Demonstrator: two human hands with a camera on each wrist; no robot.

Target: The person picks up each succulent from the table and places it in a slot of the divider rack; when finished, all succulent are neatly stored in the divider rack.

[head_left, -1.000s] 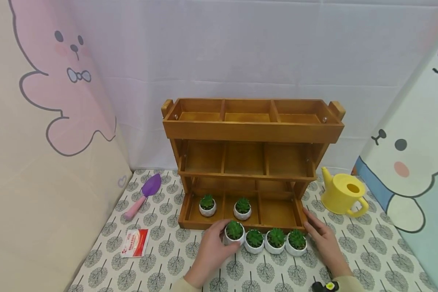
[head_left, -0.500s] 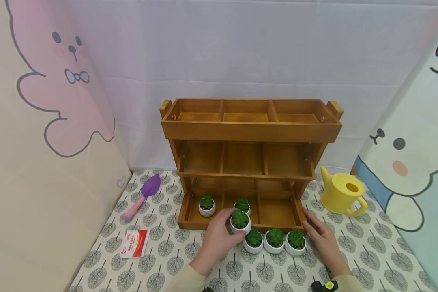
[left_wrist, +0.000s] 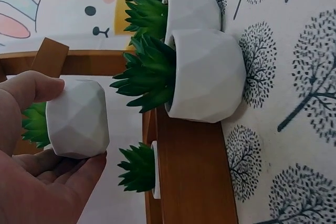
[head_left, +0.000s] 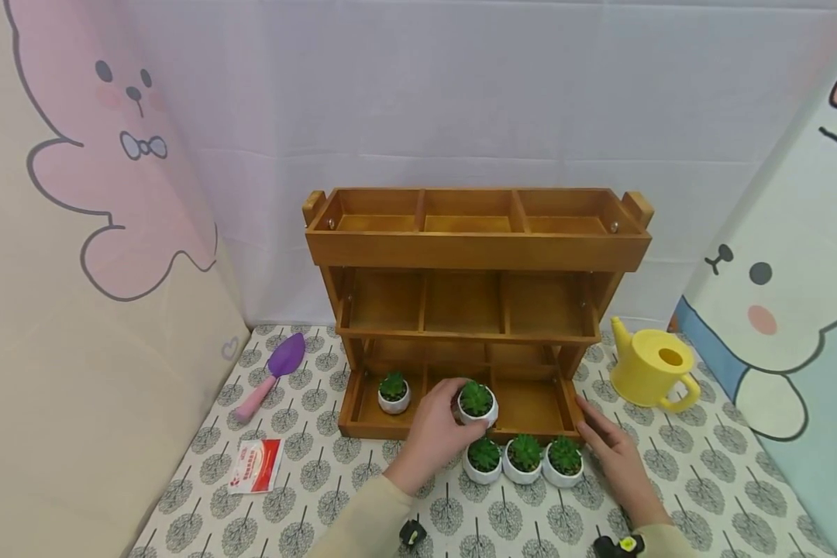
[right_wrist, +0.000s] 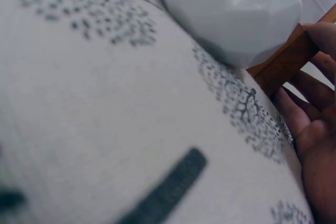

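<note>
My left hand (head_left: 438,425) grips a small potted succulent (head_left: 477,403) by its white faceted pot, above the middle of the bottom tier of a wooden three-tier shelf (head_left: 477,252). In the left wrist view, thumb and fingers span the pot (left_wrist: 79,119), lifted higher than the front board. One potted succulent (head_left: 394,393) stands in the bottom tier's left compartment; the one in the middle compartment is hidden in the head view. My right hand (head_left: 621,465) holds the tier's right front corner (right_wrist: 286,59), thumb and fingers on either side of the wood.
Three potted succulents (head_left: 524,457) stand in a row before the shelf's front edge. A yellow watering can (head_left: 652,368) is to the right. On the left lie a purple trowel with a pink handle (head_left: 273,376) and a red and white packet (head_left: 256,466).
My left hand has lifted the leftmost succulent from the front row and carried it up and right, over the bottom tier. My right hand stays at the shelf corner.
</note>
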